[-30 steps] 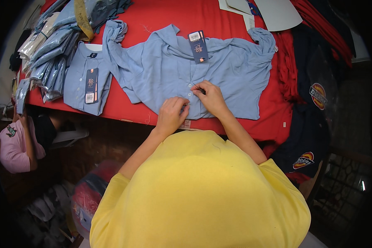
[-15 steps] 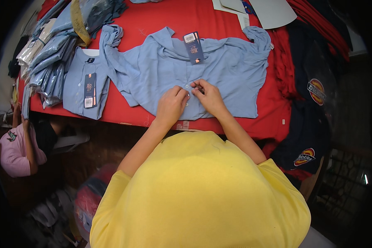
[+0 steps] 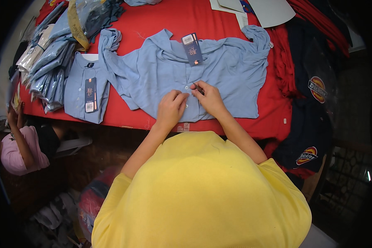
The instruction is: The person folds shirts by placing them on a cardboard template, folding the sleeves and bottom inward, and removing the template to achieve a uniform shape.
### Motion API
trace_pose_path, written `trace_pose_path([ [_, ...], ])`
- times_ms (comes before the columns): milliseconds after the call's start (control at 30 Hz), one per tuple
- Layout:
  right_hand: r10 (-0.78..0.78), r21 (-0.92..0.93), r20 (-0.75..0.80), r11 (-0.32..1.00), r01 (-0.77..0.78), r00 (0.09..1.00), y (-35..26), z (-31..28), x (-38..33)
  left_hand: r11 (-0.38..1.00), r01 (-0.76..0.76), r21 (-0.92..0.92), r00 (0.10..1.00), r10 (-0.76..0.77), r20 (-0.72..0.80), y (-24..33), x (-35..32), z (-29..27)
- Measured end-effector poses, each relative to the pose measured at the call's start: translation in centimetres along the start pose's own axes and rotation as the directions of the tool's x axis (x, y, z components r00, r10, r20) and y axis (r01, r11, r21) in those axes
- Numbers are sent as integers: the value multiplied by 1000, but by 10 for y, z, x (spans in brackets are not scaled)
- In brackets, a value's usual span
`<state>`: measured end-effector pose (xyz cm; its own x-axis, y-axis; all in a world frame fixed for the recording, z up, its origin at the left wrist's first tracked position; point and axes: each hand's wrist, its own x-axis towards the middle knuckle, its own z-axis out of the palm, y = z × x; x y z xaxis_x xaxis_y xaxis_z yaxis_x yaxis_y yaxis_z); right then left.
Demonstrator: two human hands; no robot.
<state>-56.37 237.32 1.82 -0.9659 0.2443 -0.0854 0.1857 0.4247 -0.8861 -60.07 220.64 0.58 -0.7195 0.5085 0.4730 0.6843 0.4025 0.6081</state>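
Note:
A light blue button-up shirt (image 3: pixel 231 74) lies spread on the red-covered table, with a dark hang tag (image 3: pixel 191 49) near its collar. My left hand (image 3: pixel 171 106) rests on the front placket, fingers pinched together on the cloth beside the white buttons. Just right of the placket, my right hand (image 3: pixel 211 99) is closed around a small dark pointed tool (image 3: pixel 199 88), partly hidden by the fingers; its exact kind cannot be made out. A folded blue shirt (image 3: pixel 75 91) with its own dark tag lies to the left.
Plastic-wrapped folded garments (image 3: pixel 49 70) are stacked at the far left. Pale card sheets (image 3: pixel 270 11) lie at the back right. Dark navy garments with round patches (image 3: pixel 306 124) hang over the right side. Another person in a pink top (image 3: pixel 25 151) is at the lower left.
The dark tool shows more clearly between my right fingers. Both hands stay at the placket with little movement. The person at the left has shifted their arms.

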Motion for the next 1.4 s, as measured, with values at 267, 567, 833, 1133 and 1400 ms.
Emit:
trace_pose_path([
  [267,-18,0,4,1000,18,1000,8,2,3,998,15,-56,1000,-15,8,-4,-4,-1],
  [567,12,3,20,1000,-12,1000,4,0,2,999,24,-32,999,-23,27,-3,-3,-1],
  [833,37,167,-48,985,-28,998,-7,-9,10,997,75,26,997,-74,-2,-9,32,5],
  [1133,-163,-21,-116,987,162,980,-1,-6,-1,905,416,-95,903,-398,161,-8,43,4],
  [1400,-261,-432,59,864,260,964,-17,-13,-6,826,536,-176,832,-481,278,-14,48,-5],
])
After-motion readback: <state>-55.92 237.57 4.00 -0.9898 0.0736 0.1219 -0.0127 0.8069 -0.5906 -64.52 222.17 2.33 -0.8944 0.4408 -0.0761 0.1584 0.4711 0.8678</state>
